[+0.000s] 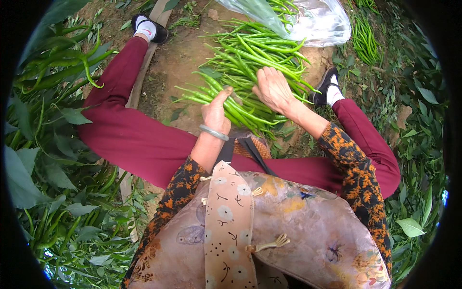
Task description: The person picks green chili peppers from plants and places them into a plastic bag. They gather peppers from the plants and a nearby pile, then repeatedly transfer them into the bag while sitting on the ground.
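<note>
A heap of long green chili peppers point(267, 47) lies on the soil between my outstretched legs. My left hand point(216, 110), with a pale bangle at the wrist, grips a bundle of green chili peppers point(195, 94) at the heap's near left side, thumb on top. The bundle's tips spread out to both sides of the fist. My right hand point(272, 88) reaches onto the heap, its fingers bent down among the peppers. The fingertips are partly hidden, so whether they hold a pepper is unclear.
A clear plastic bag point(321, 25) with peppers by its mouth sits beyond the heap. Another pile of peppers point(364, 39) lies at the upper right. Pepper plants point(54, 144) crowd the left side, leafy plants point(415, 144) the right. A narrow pale strip point(140, 76) runs along the left.
</note>
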Tool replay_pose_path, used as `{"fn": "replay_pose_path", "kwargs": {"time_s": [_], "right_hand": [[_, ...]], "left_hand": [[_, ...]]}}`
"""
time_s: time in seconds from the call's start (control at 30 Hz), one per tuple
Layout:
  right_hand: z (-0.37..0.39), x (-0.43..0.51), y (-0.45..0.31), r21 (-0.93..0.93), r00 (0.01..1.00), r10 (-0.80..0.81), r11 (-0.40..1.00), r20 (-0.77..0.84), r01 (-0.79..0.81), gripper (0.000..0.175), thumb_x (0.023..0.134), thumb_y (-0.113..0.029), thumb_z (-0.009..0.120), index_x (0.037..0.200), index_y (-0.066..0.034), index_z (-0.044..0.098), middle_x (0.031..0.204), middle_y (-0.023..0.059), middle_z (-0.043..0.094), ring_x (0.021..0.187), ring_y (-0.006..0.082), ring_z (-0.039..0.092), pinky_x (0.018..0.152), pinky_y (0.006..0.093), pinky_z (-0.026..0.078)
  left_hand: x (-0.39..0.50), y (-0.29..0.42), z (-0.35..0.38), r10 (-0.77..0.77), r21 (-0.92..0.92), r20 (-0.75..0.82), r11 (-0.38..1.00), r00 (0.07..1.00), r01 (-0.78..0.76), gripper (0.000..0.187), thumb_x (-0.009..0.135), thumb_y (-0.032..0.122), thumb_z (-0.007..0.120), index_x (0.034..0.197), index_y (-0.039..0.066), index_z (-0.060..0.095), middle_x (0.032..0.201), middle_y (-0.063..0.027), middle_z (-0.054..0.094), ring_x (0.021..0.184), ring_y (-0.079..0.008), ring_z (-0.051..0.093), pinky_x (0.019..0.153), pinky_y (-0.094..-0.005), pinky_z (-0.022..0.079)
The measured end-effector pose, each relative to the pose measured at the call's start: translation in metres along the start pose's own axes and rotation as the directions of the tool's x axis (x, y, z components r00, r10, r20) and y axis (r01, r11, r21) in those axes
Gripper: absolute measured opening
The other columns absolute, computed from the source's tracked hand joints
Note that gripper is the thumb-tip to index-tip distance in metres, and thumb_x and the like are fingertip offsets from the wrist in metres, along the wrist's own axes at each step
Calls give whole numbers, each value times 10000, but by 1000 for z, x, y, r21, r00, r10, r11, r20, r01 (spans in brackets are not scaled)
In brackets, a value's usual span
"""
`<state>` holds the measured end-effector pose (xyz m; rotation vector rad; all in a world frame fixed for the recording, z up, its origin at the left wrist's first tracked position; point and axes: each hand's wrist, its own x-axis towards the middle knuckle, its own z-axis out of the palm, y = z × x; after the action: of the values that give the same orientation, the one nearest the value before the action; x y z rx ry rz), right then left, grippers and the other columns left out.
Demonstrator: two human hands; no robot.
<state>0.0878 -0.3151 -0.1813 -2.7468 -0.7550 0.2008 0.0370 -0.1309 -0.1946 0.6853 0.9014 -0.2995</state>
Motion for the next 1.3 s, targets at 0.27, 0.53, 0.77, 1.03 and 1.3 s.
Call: {"fn": "replay_pose_path", "kwargs": {"time_s": [0.27,0.53,0.77,1.03,1.3], "right_hand": [[-57,-12,-34,452,897,8,861,443,-231,284,961,-237,503,980,41,450,707,276,611,688,469,617,628,532,497],[-65,3,-15,621,911,262,669,318,-408,427,1007,-359,498,885,47,549,643,249,588,629,380,631,605,478,471],[-65,24,-37,574,880,296,672,371,-468,473,989,-366,503,1006,103,560,951,323,620,962,418,630,857,488,479],[-26,22,-35,674,927,287,637,243,-374,662,1017,-539,373,1009,104,531,1112,334,569,1036,457,570,882,522,463],[-16,22,80,91,993,77,992,92,-85,77,817,-44,561,865,17,554,853,225,634,800,416,647,725,482,538]], "left_hand": [[-11,6,15,32,-50,226,999,974,-21,232,881,146,748,1069,60,642,952,-44,677,815,-175,641,726,-319,557],[-7,13,18,64,-77,201,996,977,-49,178,905,129,712,1052,76,627,921,-44,658,796,-174,644,754,-344,580],[-18,11,28,136,121,335,975,932,-186,357,880,4,676,1217,49,568,1124,-60,640,999,-188,647,847,-365,569],[-21,8,26,152,5,189,988,970,-155,315,857,35,698,1157,20,601,1056,-78,664,948,-206,655,831,-345,549],[-4,16,18,-40,-129,35,991,999,45,171,851,93,725,965,20,621,819,-110,663,715,-246,669,633,-404,576]]}}
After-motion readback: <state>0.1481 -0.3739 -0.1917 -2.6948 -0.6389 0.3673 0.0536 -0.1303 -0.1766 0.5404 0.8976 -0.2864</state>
